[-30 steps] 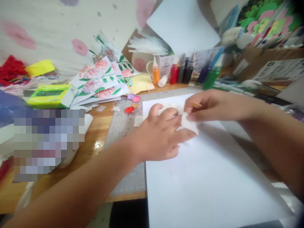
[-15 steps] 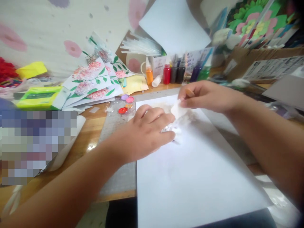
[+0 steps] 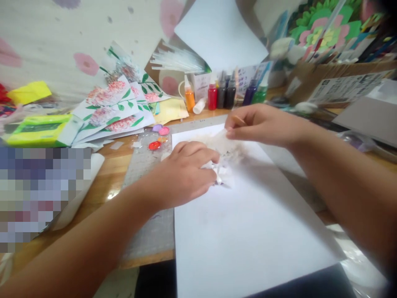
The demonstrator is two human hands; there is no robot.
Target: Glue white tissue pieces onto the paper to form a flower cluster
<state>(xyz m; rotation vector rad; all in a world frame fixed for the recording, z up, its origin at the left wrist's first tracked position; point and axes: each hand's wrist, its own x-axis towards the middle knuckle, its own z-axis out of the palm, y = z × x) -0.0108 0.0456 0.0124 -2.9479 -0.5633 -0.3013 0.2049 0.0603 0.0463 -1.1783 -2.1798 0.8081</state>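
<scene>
A large white paper sheet (image 3: 242,231) lies in front of me, overhanging the table's near edge. My left hand (image 3: 181,176) rests on its upper left part, fingers curled around a crumpled white tissue (image 3: 221,171). Just beyond is a pale brownish, fluffy-looking smudge (image 3: 234,153) with dark specks. Over the sheet's far edge, my right hand (image 3: 263,124) is closed in a pinch. A thin white piece (image 3: 221,135), probably tissue, shows under its fingertips. The tip of a light brown stick (image 3: 238,120) pokes out between its fingers.
Left of the sheet, on a grey cutting mat (image 3: 149,223), lie small paint dishes (image 3: 155,145) in red, pink and purple. Behind stand several colour bottles (image 3: 212,97). Flower pictures (image 3: 114,109) lie at the left; a cardboard box (image 3: 344,82) stands right.
The view has shifted slightly right. My right hand has drawn the thin white piece back from the left fingers, uncovering more of the brownish smudge. My left hand stays at the crumpled tissue.
</scene>
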